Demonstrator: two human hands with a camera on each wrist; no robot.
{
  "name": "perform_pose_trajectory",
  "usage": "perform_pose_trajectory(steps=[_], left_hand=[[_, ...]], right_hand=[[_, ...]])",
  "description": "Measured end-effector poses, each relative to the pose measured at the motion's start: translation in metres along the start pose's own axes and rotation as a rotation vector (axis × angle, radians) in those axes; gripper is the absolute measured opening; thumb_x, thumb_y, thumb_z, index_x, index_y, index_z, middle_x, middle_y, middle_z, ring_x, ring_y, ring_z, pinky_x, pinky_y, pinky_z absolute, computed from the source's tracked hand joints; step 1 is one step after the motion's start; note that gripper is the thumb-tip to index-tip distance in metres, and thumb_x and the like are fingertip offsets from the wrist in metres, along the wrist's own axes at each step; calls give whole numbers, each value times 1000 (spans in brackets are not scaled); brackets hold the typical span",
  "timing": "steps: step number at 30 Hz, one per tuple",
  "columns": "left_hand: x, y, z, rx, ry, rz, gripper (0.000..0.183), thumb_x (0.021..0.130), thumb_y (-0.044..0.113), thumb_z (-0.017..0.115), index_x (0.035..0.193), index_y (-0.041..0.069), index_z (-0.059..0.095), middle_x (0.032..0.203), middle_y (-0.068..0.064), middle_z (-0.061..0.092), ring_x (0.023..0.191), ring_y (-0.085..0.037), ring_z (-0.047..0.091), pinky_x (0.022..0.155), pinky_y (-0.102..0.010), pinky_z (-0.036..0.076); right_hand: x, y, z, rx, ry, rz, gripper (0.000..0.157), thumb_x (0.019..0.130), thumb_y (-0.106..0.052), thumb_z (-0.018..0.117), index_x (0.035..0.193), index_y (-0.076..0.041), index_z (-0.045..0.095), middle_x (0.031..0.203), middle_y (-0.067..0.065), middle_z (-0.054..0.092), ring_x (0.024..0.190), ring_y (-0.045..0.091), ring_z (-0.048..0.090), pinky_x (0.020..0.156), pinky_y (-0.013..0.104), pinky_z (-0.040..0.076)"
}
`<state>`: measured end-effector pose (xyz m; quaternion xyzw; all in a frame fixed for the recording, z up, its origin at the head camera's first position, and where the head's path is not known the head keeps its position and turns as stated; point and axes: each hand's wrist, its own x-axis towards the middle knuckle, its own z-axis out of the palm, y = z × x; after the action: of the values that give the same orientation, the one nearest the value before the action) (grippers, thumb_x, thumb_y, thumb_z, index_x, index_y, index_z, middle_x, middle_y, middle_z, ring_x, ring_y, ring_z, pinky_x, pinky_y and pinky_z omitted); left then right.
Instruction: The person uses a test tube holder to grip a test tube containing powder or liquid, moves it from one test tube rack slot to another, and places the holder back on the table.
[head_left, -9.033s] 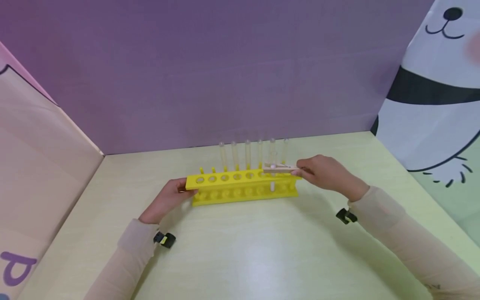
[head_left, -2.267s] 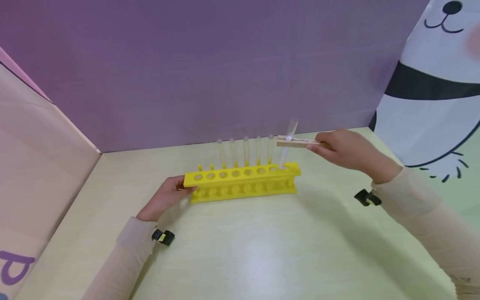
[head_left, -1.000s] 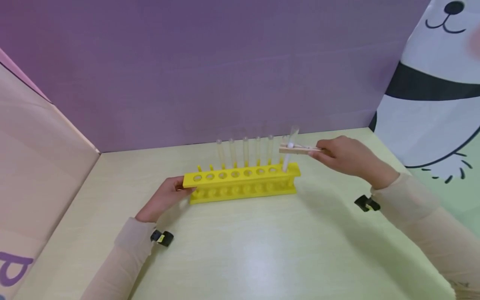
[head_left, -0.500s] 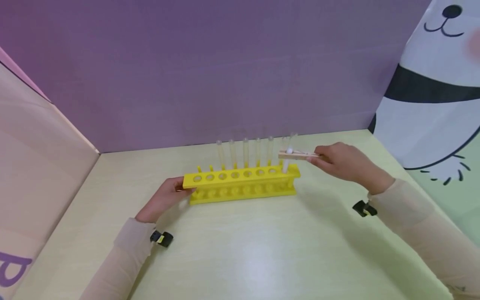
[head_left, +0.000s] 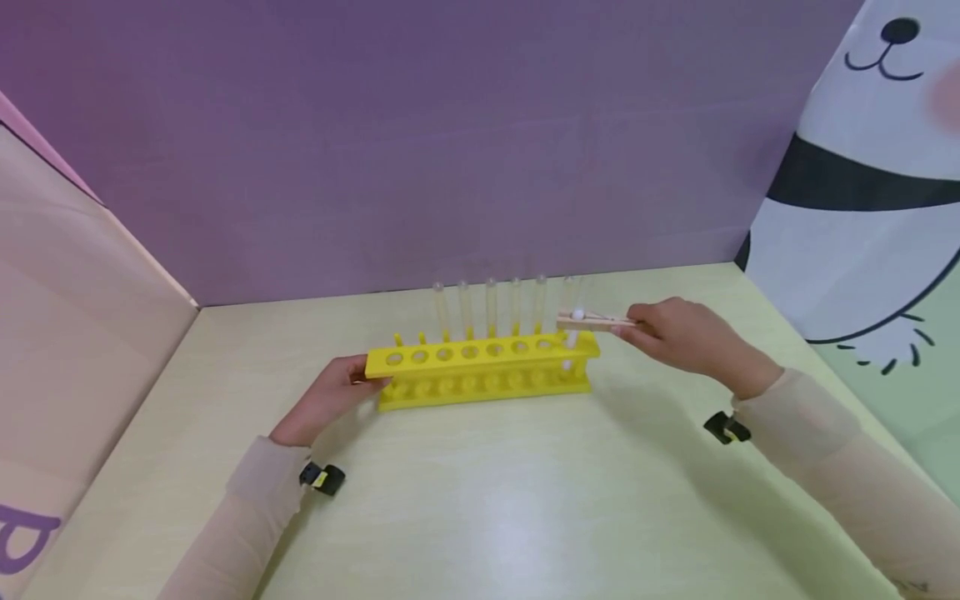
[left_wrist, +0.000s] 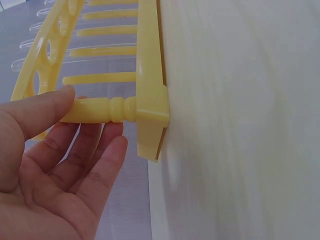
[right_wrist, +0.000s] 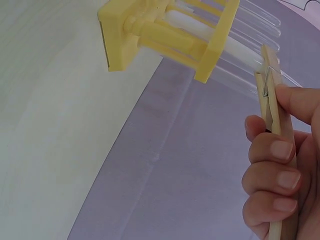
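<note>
My left hand [head_left: 333,398] holds the left end of a yellow test tube rack [head_left: 480,365] standing on the table. In the left wrist view, thumb and fingers close around the rack's end post [left_wrist: 97,110]. With curled fingers, my right hand [head_left: 682,337] grips a wooden test tube holder [head_left: 596,322]. The holder's jaws clasp a clear test tube [right_wrist: 242,55] with white contents. That tube passes down through the rightmost hole of the rack, its lower part showing between the two decks and its top leaning slightly right.
Several clear test tubes [head_left: 491,304] stand upside down on pegs along the rack's back. Two pegs [head_left: 398,339] at the left are bare. A purple wall [head_left: 450,150] rises behind the pale table [head_left: 465,500]; a panda-print panel [head_left: 862,250] borders the right.
The right hand has lifted the test tube out of the second hole from the right, moved it right, and lowered it into the rightmost hole. The left hand stays on the rack.
</note>
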<state>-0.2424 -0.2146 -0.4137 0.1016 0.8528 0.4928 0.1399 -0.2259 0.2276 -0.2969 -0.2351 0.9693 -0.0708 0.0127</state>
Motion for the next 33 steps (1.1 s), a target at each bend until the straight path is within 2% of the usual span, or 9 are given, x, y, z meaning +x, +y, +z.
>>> perform_pose_trajectory(steps=[15, 25, 33], left_hand=[[2, -2, 0, 13, 4, 0, 40, 93, 15, 60, 131, 5, 54, 127, -11, 59, 100, -23, 53, 85, -35, 45], [3, -2, 1, 15, 5, 1, 40, 93, 15, 60, 131, 5, 55, 126, -11, 59, 99, -24, 52, 84, -34, 45], [2, -1, 0, 11, 2, -14, 40, 93, 17, 60, 131, 6, 54, 128, -11, 58, 104, -24, 51, 88, -37, 44]], right_hand=[[1, 0, 10, -3, 9, -11, 21, 95, -27, 56, 84, -9, 59, 57, -4, 42, 50, 11, 36, 50, 28, 33], [1, 0, 13, -7, 2, -12, 19, 94, -26, 58, 87, -7, 60, 57, -4, 44, 50, 12, 37, 50, 28, 33], [1, 1, 18, -6, 5, -16, 19, 93, -25, 59, 85, -8, 59, 57, -4, 43, 49, 12, 36, 49, 27, 33]])
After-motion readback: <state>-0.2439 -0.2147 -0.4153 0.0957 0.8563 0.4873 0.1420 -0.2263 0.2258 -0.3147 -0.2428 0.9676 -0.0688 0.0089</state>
